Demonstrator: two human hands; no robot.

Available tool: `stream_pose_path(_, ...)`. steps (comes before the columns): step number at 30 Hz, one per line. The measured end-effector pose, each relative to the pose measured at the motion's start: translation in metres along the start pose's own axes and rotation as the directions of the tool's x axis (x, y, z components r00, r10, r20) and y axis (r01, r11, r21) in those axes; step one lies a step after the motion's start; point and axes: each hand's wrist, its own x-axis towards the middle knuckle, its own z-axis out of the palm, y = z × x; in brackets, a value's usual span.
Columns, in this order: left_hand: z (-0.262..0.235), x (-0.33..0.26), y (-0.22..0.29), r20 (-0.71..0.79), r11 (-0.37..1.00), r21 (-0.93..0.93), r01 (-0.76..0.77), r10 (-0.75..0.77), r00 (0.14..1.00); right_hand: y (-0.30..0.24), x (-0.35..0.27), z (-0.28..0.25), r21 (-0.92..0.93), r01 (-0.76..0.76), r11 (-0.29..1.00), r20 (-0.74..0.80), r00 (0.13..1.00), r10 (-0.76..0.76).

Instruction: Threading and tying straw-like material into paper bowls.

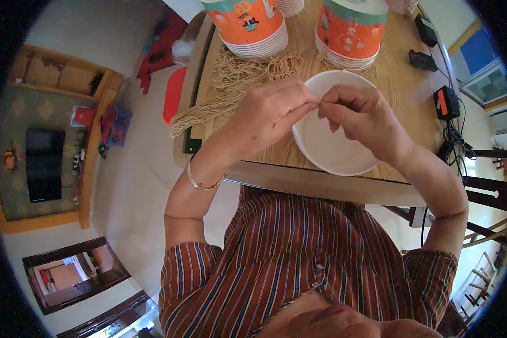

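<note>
My left hand (270, 112) and my right hand (360, 115) meet fingertip to fingertip above a white paper bowl (335, 152) on the wooden table (403, 84). Both pinch a thin pale string (337, 79) that runs up toward the bowl's far rim. The bowl's inside is plain white. A silver bracelet circles my left wrist. A loose bundle of tan strings (236, 79) lies on the table just beyond my left hand.
Two stacks of orange and teal paper bowls (250, 25) (349, 31) stand at the table's far side. Black devices with cables (446, 102) lie on the right part of the table. A red stool (173, 93) stands on the floor at left.
</note>
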Motion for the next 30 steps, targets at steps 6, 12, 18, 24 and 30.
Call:
stream_pose_path(6, 0.0, -0.005, -0.012, -0.012, 0.995, 0.051, -0.081, 0.082, 0.997, 0.0, -0.002, 0.001, 0.281, -0.34, 0.898, 0.093, 0.94, 0.327)
stream_pose_path(12, 0.006, -0.03, -0.027, -0.164, 0.958, -0.172, 0.229, -0.257, 0.952, -0.003, 0.003, 0.006, 0.2, -0.457, 0.867, 0.147, 0.889, 0.435)
stream_pose_path(18, 0.03, -0.047, -0.028, -0.08, 0.759, -0.501, 0.416, -0.52, 0.85, 0.004, 0.007, 0.007, 0.093, -0.47, 0.878, 0.141, 0.879, 0.456)
stream_pose_path(24, 0.04, -0.057, -0.03, -0.071, 0.739, -0.524, 0.424, -0.534, 0.843, -0.001, 0.014, 0.011, 0.052, -0.49, 0.87, 0.163, 0.864, 0.477)
stream_pose_path(30, 0.041, -0.058, -0.026, -0.018, 0.654, -0.613, 0.443, -0.573, 0.82, 0.003, 0.018, 0.013, 0.048, -0.484, 0.873, 0.187, 0.863, 0.469)
